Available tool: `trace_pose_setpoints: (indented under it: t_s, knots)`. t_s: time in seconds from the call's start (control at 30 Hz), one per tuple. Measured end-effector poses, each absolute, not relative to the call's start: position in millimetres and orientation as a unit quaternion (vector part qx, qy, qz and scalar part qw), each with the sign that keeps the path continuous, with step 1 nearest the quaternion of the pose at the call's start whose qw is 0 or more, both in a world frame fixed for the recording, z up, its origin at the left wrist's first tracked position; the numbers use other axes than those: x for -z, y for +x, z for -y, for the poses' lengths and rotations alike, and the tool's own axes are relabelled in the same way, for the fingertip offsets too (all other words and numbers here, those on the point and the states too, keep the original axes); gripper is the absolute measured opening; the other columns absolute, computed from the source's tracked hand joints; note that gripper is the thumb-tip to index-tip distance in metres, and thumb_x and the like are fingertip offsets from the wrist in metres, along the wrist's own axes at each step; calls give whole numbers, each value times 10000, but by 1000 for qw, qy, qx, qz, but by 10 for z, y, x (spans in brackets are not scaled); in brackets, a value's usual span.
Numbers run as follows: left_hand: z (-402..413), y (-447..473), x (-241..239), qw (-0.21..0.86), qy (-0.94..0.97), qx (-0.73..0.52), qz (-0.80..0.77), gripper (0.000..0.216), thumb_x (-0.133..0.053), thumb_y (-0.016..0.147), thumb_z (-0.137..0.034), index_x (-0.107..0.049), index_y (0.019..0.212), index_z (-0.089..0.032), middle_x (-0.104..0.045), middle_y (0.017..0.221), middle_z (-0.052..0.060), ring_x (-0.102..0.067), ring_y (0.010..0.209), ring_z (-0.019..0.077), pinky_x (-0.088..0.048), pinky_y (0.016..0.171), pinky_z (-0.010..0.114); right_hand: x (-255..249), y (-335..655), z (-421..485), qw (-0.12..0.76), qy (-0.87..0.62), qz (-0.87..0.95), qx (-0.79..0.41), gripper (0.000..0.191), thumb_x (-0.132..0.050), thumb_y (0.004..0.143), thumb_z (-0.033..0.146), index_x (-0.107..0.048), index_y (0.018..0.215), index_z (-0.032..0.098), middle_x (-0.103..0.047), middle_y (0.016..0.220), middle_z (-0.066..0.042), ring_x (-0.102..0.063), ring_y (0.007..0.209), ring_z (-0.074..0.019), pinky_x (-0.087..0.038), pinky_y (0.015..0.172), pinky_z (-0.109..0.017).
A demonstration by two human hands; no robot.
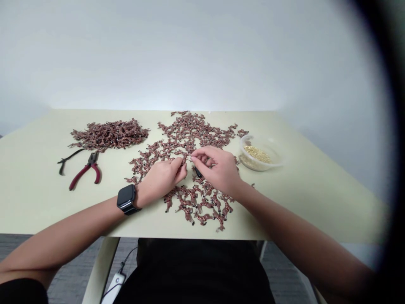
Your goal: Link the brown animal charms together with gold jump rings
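My left hand, with a black watch on its wrist, is closed in a pinch. A small brown piece, seemingly an animal-shaped charm, shows at its fingertips. Close beside it, my right hand is also closed, thumb and index finger pinched on something too small to make out. A short black object pokes out below the right fingers; whether the hand holds it I cannot tell. Beneath both hands, many glossy brown animal-shaped charms are spread over the table.
At the back left lies a dense heap of brown charms. Pliers with red handles and a black strap-like item lie in front of it. To the right stands a clear round tub with tiny gold pieces. The pale table meets a white wall.
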State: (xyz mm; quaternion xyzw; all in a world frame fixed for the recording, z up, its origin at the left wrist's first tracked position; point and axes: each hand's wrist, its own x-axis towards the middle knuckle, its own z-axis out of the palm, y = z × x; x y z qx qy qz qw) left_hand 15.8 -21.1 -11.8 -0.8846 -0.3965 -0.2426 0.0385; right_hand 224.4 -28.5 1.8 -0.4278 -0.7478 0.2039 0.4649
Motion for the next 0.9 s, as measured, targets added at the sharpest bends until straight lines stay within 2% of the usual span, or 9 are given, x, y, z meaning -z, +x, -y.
trace_pose_setpoints:
  t_s: [0.17, 0.6, 0.7, 0.83, 0.9]
  knots:
    - [235, 167, 94, 30, -885, 238, 399, 242, -426, 1028, -274, -491, 810, -190, -523, 598, -18, -436, 486, 123, -277, 498, 260, 0, 2250, 282, 450, -354, 812, -110, 178, -549, 989, 229, -720, 1036, 210, -736, 975, -68, -666, 851, -185, -555, 763, -329]
    - [258, 171, 89, 39, -893, 239, 381, 242, -408, 1048, -286, -482, 842, -182, -549, 635, -10, -460, 514, 118, -297, 505, 257, 3, 2231, 304, 431, -340, 832, -85, 176, -515, 988, 210, -689, 982, 187, -708, 917, -77, -634, 808, -175, -526, 755, -314]
    - [258, 165, 95, 41, -893, 240, 377, 253, -403, 1052, -290, -479, 836, -182, -547, 632, -11, -459, 514, 116, -299, 506, 257, 4, 2200, 330, 439, -378, 802, -147, 176, -550, 978, 272, -704, 945, 194, -704, 876, -70, -629, 764, -178, -525, 713, -316]
    - [234, 156, 110, 51, -891, 241, 382, 246, -417, 1038, -276, -484, 819, -186, -530, 610, -15, -457, 508, 117, -285, 503, 255, 0, 2200, 338, 431, -439, 706, -351, 313, -544, 988, 448, -729, 912, 207, -701, 763, -42, -606, 581, -161, -505, 540, -299]
    - [226, 158, 105, 40, -887, 237, 394, 242, -425, 1030, -267, -487, 811, -188, -512, 587, -25, -439, 486, 112, -272, 499, 253, -10, 2225, 326, 430, -448, 700, -351, 335, -549, 984, 464, -742, 893, 206, -703, 742, -39, -597, 552, -158, -495, 520, -300]
